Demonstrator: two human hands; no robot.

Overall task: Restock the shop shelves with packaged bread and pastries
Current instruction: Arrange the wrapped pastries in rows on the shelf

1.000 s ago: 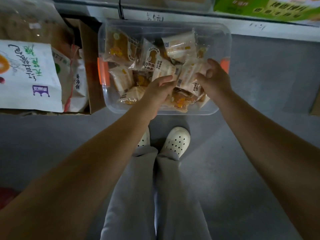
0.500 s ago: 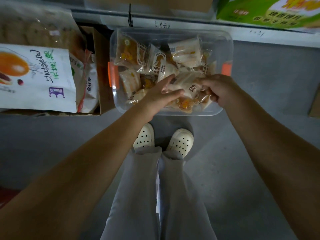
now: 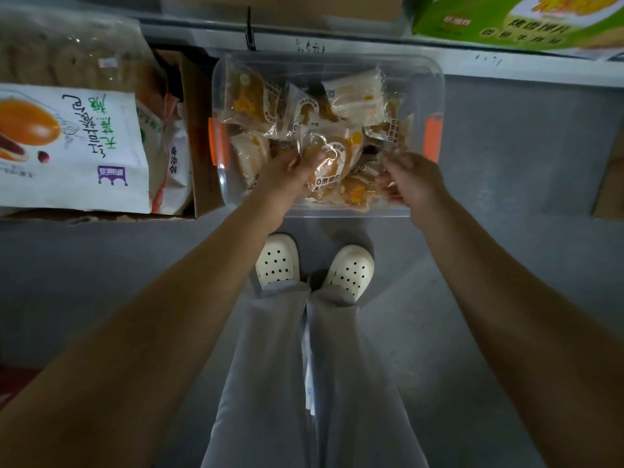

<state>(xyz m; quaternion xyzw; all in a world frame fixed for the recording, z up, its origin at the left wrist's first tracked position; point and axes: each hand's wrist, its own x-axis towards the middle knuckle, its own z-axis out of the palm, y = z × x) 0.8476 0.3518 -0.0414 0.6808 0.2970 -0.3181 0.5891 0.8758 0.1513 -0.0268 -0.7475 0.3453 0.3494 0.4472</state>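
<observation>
Pinching a packet (image 3: pixel 332 160) in my left hand (image 3: pixel 290 173), right hand (image 3: pixel 413 179) curled on a wrapper (image 3: pixel 388 155); slick film may slip into the bin (image 3: pixel 435 76).

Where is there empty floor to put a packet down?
The grey floor right of the clear bin is bare, as far as a cardboard edge. So is the floor around the white shoes. The bin is packed with pastry packets, and the cardboard box on its left is stuffed with bags.

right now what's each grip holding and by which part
Left grip holds a pastry packet by its left edge; right grip seems to pinch a wrapper.
</observation>
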